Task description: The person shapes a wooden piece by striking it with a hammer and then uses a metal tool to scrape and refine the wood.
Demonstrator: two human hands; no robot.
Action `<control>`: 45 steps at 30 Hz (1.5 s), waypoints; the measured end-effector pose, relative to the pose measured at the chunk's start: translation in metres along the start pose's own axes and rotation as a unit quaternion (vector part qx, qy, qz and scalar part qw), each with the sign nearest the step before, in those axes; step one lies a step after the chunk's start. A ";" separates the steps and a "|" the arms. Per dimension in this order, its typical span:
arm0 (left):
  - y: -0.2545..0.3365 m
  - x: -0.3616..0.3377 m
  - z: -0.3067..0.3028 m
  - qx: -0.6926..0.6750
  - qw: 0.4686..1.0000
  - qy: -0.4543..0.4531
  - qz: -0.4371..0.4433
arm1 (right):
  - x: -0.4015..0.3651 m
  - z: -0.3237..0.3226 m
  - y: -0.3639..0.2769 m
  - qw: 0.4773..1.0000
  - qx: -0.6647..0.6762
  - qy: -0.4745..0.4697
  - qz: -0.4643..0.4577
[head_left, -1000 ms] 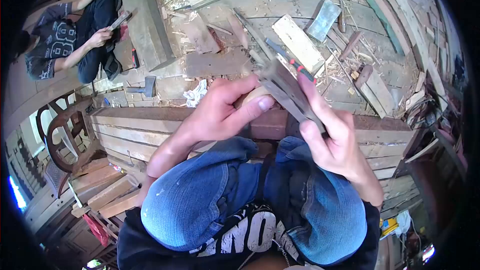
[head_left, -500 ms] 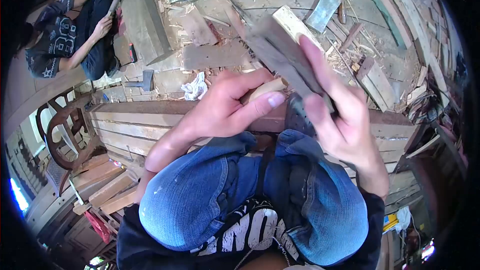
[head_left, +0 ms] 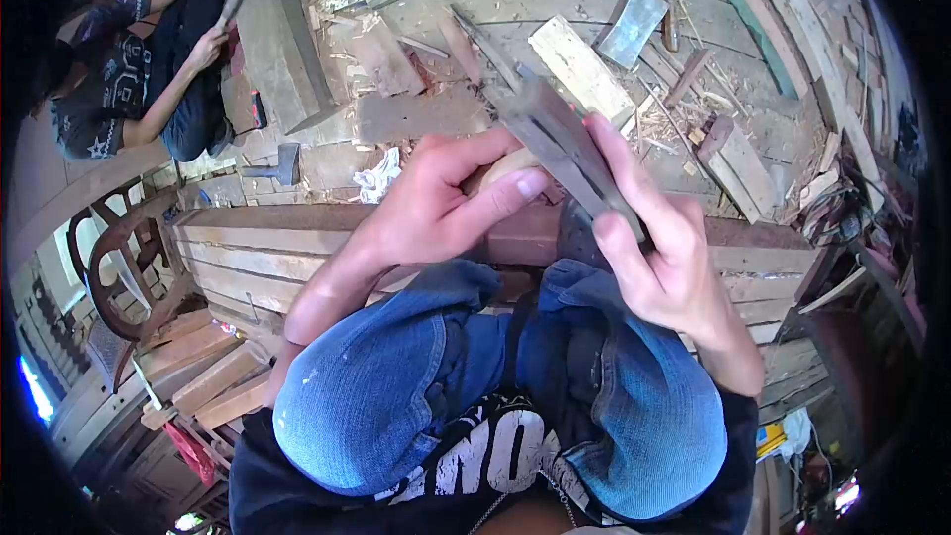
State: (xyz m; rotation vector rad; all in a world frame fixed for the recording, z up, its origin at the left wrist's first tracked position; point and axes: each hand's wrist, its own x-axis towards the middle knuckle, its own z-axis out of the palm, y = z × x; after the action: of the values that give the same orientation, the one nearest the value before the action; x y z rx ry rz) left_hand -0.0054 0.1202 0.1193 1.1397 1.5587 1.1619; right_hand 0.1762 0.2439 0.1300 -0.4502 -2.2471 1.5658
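Note:
My left hand (head_left: 441, 203) is closed round a small pale piece of wood (head_left: 507, 168), its thumb lying along the top. Between the thumb and fingers of my right hand (head_left: 659, 228) is a long grey-brown block (head_left: 565, 149) with a slot in it. The block slants from upper left to lower right, and its left edge is against or very near the wooden piece. Where they meet is partly hidden by the fingers. Both hands are above my knees.
A wooden beam (head_left: 267, 228) runs across below the hands. Beyond lie a pale block (head_left: 582, 64), a metal blade (head_left: 634, 25), an axe head (head_left: 287, 163), a white crumpled cloth (head_left: 376, 176) and shavings. Another person (head_left: 129, 79) sits at upper left, holding a tool.
The slotted block in my right hand has shifted slightly left and down and looks less blurred. My left hand has moved a little left with the wooden piece.

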 end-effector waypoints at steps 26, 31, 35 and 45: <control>0.015 0.003 -0.007 0.004 0.995 -0.071 -0.063 | 0.011 -0.022 -0.003 1.000 0.001 -0.008 -0.028; 0.023 -0.002 -0.018 -0.071 0.991 -0.092 -0.068 | 0.005 -0.018 -0.010 0.990 0.073 0.060 0.106; 0.031 -0.002 -0.023 -0.171 0.966 -0.188 -0.039 | 0.013 -0.008 -0.002 0.995 0.055 0.082 0.009; 0.035 0.000 -0.024 -0.273 0.928 -0.174 -0.183 | 0.017 -0.004 -0.007 0.995 0.068 0.029 -0.060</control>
State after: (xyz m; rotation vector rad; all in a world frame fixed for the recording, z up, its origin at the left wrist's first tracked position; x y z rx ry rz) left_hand -0.0223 0.1204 0.1580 0.6053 1.0208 0.9849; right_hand 0.1629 0.2523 0.1396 -0.3126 -2.0681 1.6090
